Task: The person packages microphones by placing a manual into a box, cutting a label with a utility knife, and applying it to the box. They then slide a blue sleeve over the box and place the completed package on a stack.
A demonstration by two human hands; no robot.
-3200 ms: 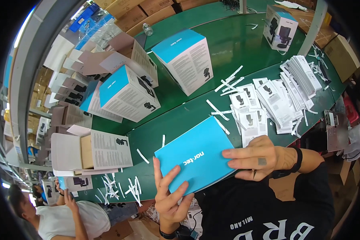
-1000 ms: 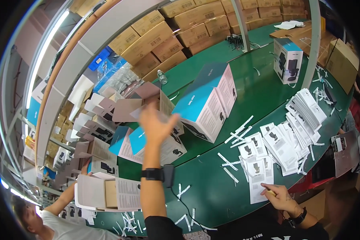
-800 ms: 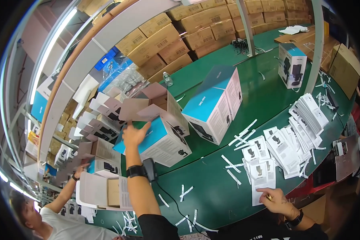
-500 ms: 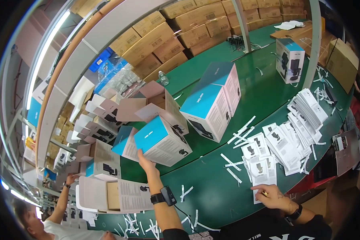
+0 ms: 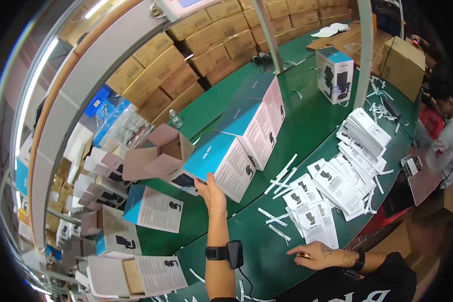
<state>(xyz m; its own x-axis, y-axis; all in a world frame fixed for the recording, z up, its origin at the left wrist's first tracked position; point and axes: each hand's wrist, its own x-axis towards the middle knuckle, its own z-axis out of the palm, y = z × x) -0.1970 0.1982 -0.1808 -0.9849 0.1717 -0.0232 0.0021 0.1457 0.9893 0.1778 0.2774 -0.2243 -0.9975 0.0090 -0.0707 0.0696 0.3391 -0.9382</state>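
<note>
My left hand (image 5: 212, 195) grips the near end of a closed product box (image 5: 217, 157) with a blue top and white printed sides. That box stands at the near end of a row, close against another product box (image 5: 254, 131) of the same kind. Over the green table, below the pile of printed leaflets (image 5: 345, 181), my right hand (image 5: 314, 255) has its index finger stretched out. Its other fingers are curled round a small yellow object, mostly hidden. To the left sits another closed blue and white box (image 5: 158, 209).
Open boxes (image 5: 136, 274) line the left side. White paper strips (image 5: 282, 181) lie scattered on the green table (image 5: 267, 221). A single box (image 5: 334, 75) stands beside a metal post (image 5: 363, 60). Brown cartons (image 5: 211, 40) are stacked behind. Another person (image 5: 445, 131) is at the right.
My left hand has moved the box away and to the right, up against the row. The view has shifted right; my right hand stays near the leaflets.
</note>
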